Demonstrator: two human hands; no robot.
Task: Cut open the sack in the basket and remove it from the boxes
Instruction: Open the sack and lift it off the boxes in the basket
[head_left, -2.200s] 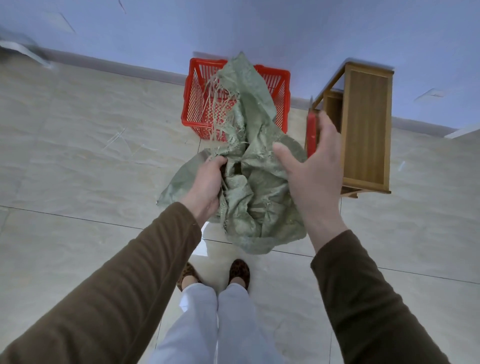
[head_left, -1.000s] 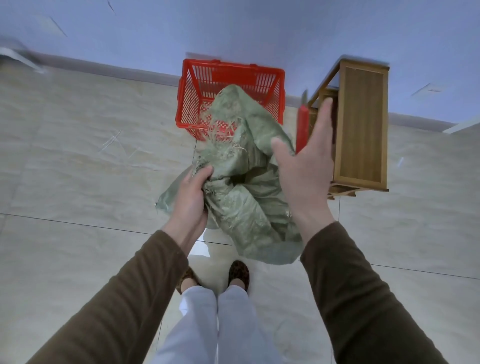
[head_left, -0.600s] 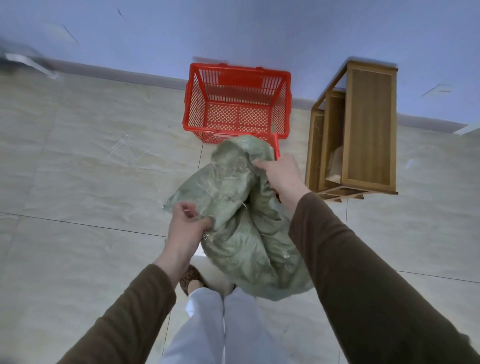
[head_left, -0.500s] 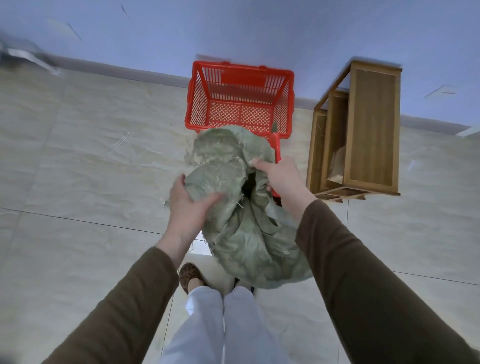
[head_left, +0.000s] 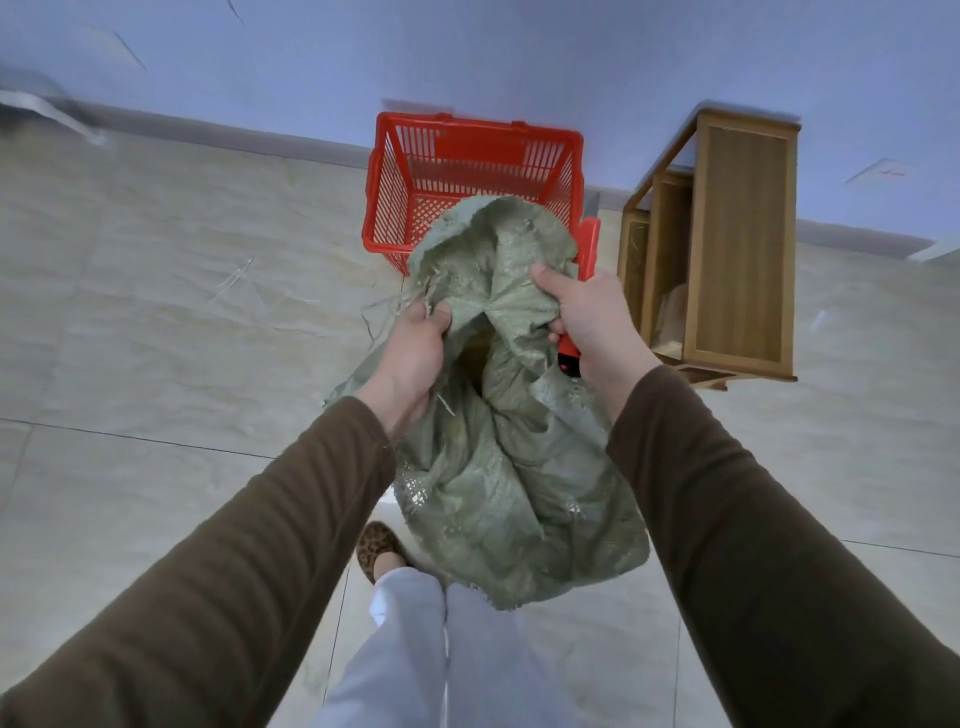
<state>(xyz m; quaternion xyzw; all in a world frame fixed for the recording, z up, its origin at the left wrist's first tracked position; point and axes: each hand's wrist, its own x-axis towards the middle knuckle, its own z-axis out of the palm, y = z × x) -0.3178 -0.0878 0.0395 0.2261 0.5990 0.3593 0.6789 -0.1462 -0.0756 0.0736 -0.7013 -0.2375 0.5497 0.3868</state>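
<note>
A crumpled green woven sack (head_left: 514, 467) hangs in front of me, bunched between both hands, with frayed strands at its top edge. My left hand (head_left: 413, 358) grips a fold on its left side. My right hand (head_left: 587, 317) pinches the sack's upper right part and also holds a red utility knife (head_left: 587, 249) against it. The red plastic basket (head_left: 415, 171) stands on the floor beyond the sack, next to the wall; what I see of its inside holds nothing. No boxes are in view.
A wooden cabinet (head_left: 743, 244) stands to the right of the basket, against the wall. Pale floor tiles (head_left: 156, 312) spread to the left and right. My feet and white trousers (head_left: 410, 649) are directly below the sack.
The sack came down from a raised stretch and is now gathered into a tighter bundle. My right hand went from spread open beside it to gripping it; my left hand shifted its grip higher.
</note>
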